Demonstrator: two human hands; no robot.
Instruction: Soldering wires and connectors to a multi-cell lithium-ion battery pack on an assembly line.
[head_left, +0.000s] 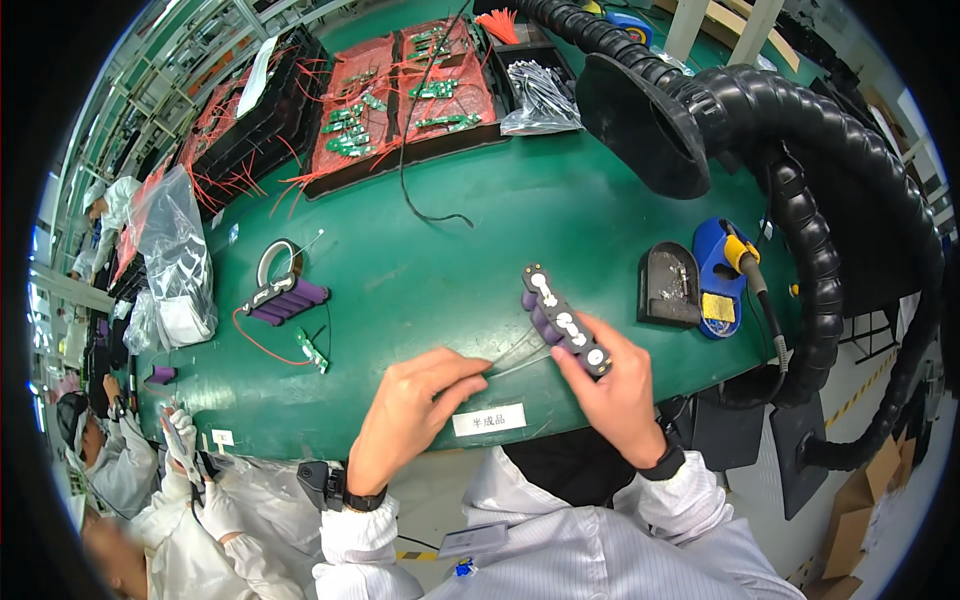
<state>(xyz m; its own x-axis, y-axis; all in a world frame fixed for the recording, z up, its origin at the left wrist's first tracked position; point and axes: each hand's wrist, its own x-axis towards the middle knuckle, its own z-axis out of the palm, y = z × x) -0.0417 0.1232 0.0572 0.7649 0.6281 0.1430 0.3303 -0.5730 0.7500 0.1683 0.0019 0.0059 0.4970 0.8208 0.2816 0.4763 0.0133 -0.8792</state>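
- The purple pack point(566, 318) (black end plate facing up) sat over the green table point(430, 270), right of our left hand point(415, 395) and farther out; its long axis ran away from us, far end leaning left.
- Our right hand point(618, 392) was nearer, closed on the pack's near end, thumb opposite fingers.
- We had the left thumb and fingertips pinched on a thin pale strand point(522, 364) reaching the pack; its far end we couldn't tell.

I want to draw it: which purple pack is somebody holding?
The black-topped purple pack in the right hand; the pack near the tape roll lies on the green table, unheld.
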